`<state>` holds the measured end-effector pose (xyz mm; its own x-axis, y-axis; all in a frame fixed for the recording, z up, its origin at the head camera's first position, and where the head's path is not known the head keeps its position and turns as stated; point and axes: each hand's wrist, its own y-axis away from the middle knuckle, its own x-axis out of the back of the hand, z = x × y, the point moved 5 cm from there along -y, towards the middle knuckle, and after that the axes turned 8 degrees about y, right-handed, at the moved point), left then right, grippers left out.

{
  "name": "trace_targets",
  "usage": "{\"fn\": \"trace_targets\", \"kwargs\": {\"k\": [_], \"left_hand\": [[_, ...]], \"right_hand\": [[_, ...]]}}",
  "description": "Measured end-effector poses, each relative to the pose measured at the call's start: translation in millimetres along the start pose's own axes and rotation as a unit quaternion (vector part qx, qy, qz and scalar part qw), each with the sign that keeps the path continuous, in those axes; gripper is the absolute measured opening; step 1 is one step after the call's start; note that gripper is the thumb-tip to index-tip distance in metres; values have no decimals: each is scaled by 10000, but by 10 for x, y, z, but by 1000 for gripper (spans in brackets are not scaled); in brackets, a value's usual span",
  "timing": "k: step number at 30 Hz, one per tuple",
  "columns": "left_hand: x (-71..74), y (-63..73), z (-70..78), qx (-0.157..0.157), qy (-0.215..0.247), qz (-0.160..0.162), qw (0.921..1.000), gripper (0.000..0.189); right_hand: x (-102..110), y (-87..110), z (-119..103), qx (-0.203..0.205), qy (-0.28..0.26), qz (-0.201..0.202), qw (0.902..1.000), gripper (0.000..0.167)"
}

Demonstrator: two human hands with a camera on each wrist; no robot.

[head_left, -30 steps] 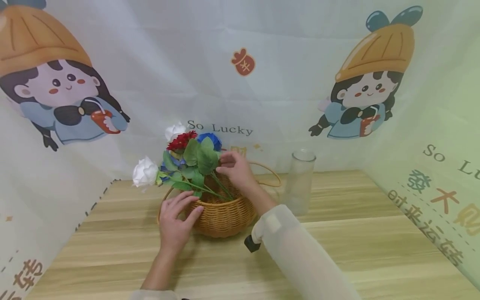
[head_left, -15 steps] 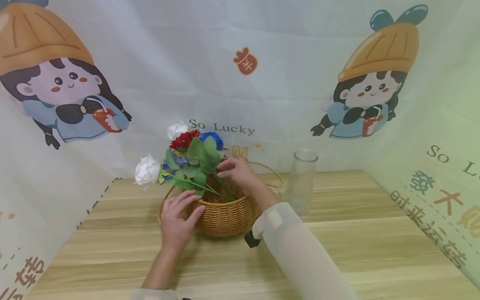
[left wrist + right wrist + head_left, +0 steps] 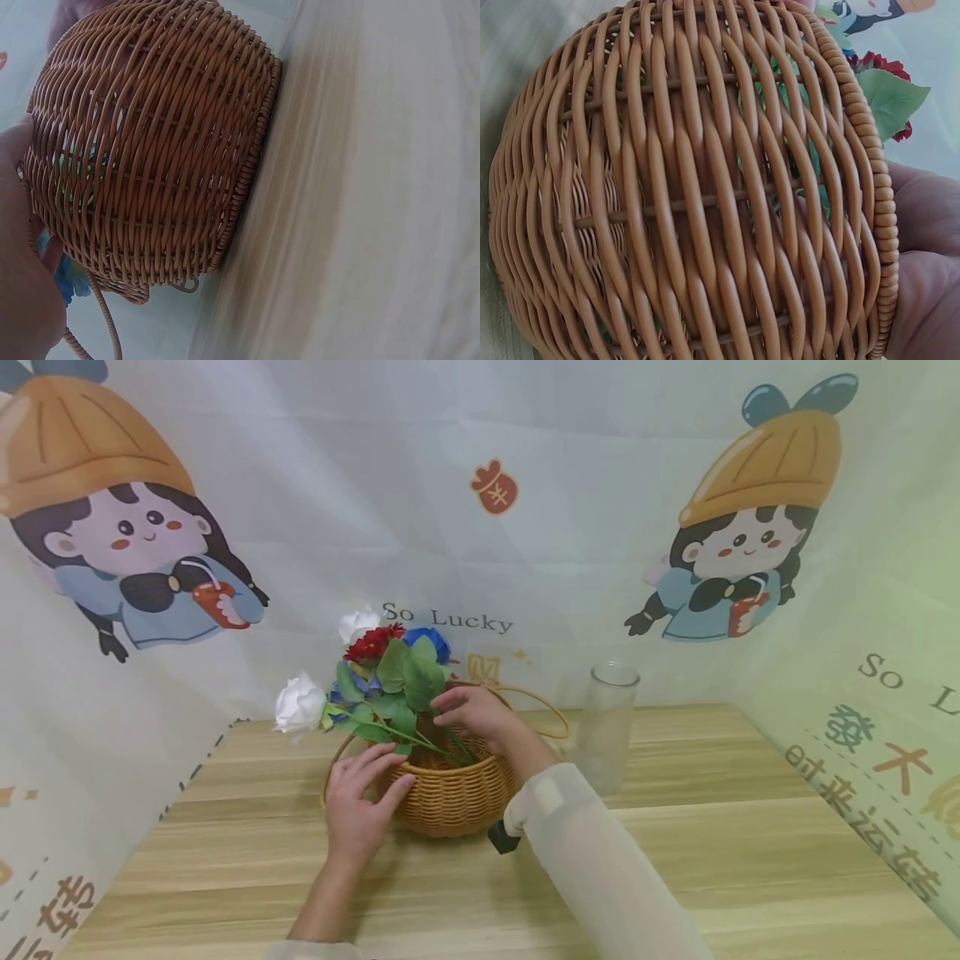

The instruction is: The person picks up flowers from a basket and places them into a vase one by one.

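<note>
Steadying wicker basket [image 3: 453, 806], apparently, on counter [image 3: 750, 835]; left hand [image 3: 356, 802] spread at rim [image 3: 450, 771]; right hand [image 3: 480, 714] loosely parted beside flowers [image 3: 392, 668] leaning left inside; best: light touch, no crushing, basket level

We list: left hand [image 3: 357, 806], thumb spread from fingers; right hand [image 3: 482, 718], fingers bent, nearer the far edge of the bench [image 3: 690, 860].
</note>
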<state>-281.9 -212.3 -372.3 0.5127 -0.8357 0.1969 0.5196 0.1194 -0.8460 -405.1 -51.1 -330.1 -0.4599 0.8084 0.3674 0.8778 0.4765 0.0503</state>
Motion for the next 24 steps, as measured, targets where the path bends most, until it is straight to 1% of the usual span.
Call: {"fn": "trace_targets", "kwargs": {"k": [7, 13, 20, 24], "left_hand": [[-10, 7, -14, 162, 91, -40, 9998, 27], [-5, 16, -25, 258, 138, -76, 9995, 26], [-6, 15, -26, 148, 98, -41, 9998, 26], [-8, 21, -25, 101, 85, -23, 9999, 26]], "right_hand": [[-20, -27, 44, -158, 100, -155, 9997, 30], [-34, -21, 42, -243, 328, -219, 9989, 30], [-44, -30, 41, -244, 307, -304, 9988, 32], [-40, -30, 43, -229, 347, -268, 9988, 32]]}}
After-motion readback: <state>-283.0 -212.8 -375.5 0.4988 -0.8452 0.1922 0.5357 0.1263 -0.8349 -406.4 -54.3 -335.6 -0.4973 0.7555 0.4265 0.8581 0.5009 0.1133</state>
